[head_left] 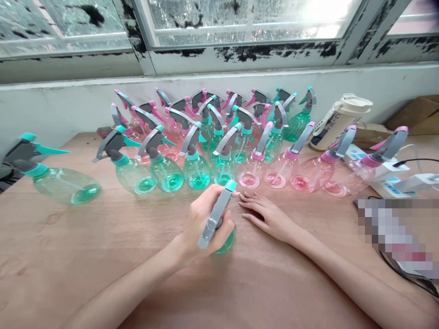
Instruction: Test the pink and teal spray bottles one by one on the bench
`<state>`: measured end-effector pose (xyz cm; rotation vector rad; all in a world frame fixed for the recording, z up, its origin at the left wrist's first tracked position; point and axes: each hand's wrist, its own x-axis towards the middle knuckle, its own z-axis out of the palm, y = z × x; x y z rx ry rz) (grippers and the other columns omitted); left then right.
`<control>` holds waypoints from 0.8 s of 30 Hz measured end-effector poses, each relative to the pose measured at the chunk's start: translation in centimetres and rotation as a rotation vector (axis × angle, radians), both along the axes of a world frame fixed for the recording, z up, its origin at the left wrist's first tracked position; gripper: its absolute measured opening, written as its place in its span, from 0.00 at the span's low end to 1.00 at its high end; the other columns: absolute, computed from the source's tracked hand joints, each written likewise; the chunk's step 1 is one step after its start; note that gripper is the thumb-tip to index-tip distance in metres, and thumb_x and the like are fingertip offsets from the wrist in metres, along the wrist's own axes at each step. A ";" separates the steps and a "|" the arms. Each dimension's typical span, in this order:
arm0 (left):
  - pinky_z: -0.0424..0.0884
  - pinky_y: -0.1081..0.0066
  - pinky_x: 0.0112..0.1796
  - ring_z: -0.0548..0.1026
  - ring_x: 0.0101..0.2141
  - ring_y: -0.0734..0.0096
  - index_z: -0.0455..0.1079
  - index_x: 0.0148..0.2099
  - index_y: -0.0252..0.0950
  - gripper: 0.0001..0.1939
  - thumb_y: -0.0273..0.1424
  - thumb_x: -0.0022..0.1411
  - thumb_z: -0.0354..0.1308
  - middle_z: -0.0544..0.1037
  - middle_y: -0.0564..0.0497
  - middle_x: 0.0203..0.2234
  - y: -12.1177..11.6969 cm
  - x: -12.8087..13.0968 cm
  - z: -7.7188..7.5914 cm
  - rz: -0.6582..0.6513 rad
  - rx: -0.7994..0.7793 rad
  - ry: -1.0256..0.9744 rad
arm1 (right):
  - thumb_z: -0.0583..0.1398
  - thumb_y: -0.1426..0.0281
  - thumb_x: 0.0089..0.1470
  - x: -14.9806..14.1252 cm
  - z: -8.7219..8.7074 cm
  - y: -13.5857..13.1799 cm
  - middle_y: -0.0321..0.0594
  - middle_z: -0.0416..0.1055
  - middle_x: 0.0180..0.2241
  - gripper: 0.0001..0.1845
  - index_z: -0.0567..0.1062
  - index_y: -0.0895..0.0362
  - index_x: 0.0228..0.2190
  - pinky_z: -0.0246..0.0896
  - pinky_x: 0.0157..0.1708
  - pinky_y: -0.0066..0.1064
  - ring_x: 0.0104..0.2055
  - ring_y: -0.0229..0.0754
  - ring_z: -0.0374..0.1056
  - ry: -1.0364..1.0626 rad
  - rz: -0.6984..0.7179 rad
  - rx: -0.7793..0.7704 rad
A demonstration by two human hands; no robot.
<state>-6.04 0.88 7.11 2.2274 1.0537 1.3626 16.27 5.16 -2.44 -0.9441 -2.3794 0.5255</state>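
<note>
My left hand [202, 219] is wrapped round the neck of a green spray bottle [227, 242] with a grey trigger head and a teal nozzle tip. Most of that bottle is hidden behind the hand. My right hand [269, 217] lies on the wooden table [295, 278] just to the right, its fingers spread and holding nothing. Ahead of both hands stands a front row of spray bottles, with green ones [197, 171] on the left and pink ones [279, 171] on the right. Several more green and pink bottles crowd behind them.
One green spray bottle [65, 183] stands apart at the far left. On the right are a cream tumbler [339, 121], a white power strip [391, 183] with plugs and cables, and a blurred-out flat object [398, 237]. A wall with windows [247, 23] rises behind the table.
</note>
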 end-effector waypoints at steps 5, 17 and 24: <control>0.70 0.70 0.30 0.70 0.27 0.71 0.65 0.36 0.37 0.05 0.25 0.59 0.50 0.70 0.53 0.26 0.0 0.2 0.9 0.016 -0.006 0.030 | 0.56 0.64 0.63 0.0 -0.1 0.0 0.44 0.69 0.59 0.20 0.71 0.51 0.56 0.54 0.64 0.53 0.64 0.50 0.60 0.004 -0.001 0.006; 0.73 0.61 0.43 0.74 0.42 0.62 0.65 0.50 0.39 0.14 0.26 0.62 0.52 0.74 0.45 0.42 -0.7 0.1 0.2 0.070 -0.059 0.027 | 0.56 0.65 0.64 0.0 0.1 0.0 0.45 0.69 0.59 0.19 0.72 0.51 0.55 0.56 0.63 0.53 0.63 0.51 0.62 0.009 0.002 0.000; 0.74 0.62 0.44 0.75 0.41 0.63 0.65 0.53 0.37 0.17 0.27 0.61 0.52 0.74 0.45 0.42 -0.6 0.0 -0.2 0.046 -0.072 0.017 | 0.56 0.64 0.64 0.0 0.1 0.0 0.45 0.69 0.59 0.19 0.72 0.53 0.55 0.54 0.64 0.52 0.64 0.50 0.61 -0.009 0.001 -0.003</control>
